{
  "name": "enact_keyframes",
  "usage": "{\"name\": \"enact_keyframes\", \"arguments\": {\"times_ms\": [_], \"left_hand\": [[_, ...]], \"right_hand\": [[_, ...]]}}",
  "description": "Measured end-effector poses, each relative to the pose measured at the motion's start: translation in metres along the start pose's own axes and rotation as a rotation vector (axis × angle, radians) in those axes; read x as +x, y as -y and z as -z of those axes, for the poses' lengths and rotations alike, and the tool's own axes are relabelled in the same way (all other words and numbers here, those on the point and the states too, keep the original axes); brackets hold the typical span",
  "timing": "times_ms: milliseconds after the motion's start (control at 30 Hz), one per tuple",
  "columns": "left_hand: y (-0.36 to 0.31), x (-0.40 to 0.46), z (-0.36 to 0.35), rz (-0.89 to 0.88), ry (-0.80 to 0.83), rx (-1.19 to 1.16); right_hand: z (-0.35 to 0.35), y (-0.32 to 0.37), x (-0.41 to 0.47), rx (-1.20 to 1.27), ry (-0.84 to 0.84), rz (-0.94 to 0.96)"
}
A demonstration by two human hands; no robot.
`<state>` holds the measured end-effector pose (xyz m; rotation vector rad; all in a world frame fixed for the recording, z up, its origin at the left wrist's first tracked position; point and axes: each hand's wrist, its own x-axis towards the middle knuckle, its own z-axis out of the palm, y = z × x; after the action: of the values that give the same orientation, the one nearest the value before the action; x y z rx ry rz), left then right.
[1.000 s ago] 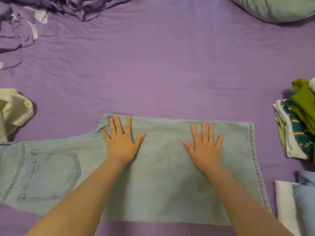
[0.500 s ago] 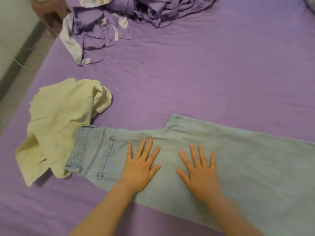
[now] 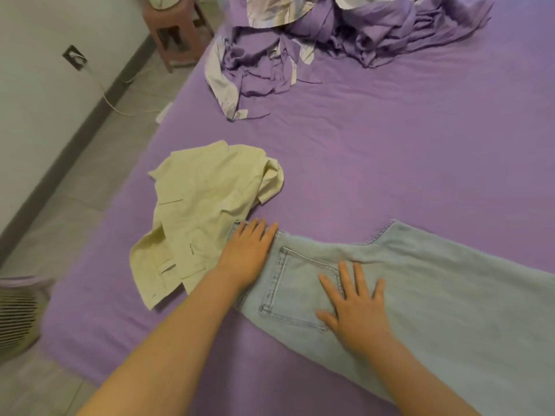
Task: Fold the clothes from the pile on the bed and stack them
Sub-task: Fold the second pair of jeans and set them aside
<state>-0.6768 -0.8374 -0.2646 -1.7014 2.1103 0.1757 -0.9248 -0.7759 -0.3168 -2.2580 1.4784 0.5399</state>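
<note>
On one pair of jeans (image 3: pixel 435 283), two hands, left hand (image 3: pixel 247 255) and right hand (image 3: pixel 357 310), press flat, fingers (image 3: pixel 359 276) straight.

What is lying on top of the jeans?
Both hands: the left hand at the waistband, the right hand partly on the back pocket. The jeans hide whatever lies beneath.

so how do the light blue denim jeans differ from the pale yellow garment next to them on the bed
The light blue denim jeans lie spread flat and smooth; the pale yellow garment lies crumpled, with folded-over edges. Both hands press on the jeans, the left hand at the waistband and the right hand by the back pocket; neither rests fully on the yellow garment. The jeans run out of frame; the yellow garment is wholly in view. Both lie on the purple bedsheet, touching at the waistband.
</note>
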Motion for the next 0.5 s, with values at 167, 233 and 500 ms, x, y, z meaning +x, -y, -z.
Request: {"name": "enact_keyframes", "arguments": {"times_ms": [167,233,500], "left_hand": [[0.004,0.017,0.025,-0.018,0.067,0.136],[0.004,0.018,0.039,-0.013,0.106,0.098],[-0.013,-0.001,0.115,0.039,0.548,-0.507]], "right_hand": [[0.010,0.010,-0.015,0.010,-0.002,-0.009],[0.003,0.004,-0.010,0.031,0.058,-0.006],[0.074,0.006,-0.049,1.002,-0.015,-0.069]]}}
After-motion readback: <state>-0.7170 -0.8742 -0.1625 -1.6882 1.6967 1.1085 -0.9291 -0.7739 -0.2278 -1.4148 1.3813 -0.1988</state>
